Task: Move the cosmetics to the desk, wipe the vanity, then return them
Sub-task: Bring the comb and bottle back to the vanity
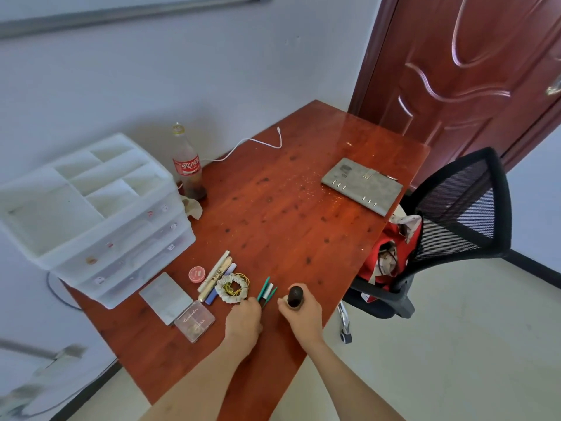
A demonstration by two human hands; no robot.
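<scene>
Cosmetics lie in a cluster near the front edge of the red-brown desk [288, 208]: a clear eyeshadow palette [195, 321], a silver compact [166, 297], a small red pot [197, 274], gold and white tubes [216, 275], a scrunchie with hair ties [232, 288] and green pencils [267, 291]. My left hand [244, 319] grips the lower ends of the green pencils on the desk. My right hand [300, 312] holds a bottle with a dark round cap [295, 296] upright just above the desk.
A white plastic drawer organizer [91, 214] stands at the desk's left. Behind it are a cola bottle [188, 165], a crumpled tissue and a white cable [258, 142]. A grey notebook [362, 185] lies far right. A black mesh chair [455, 226] holds a red bag.
</scene>
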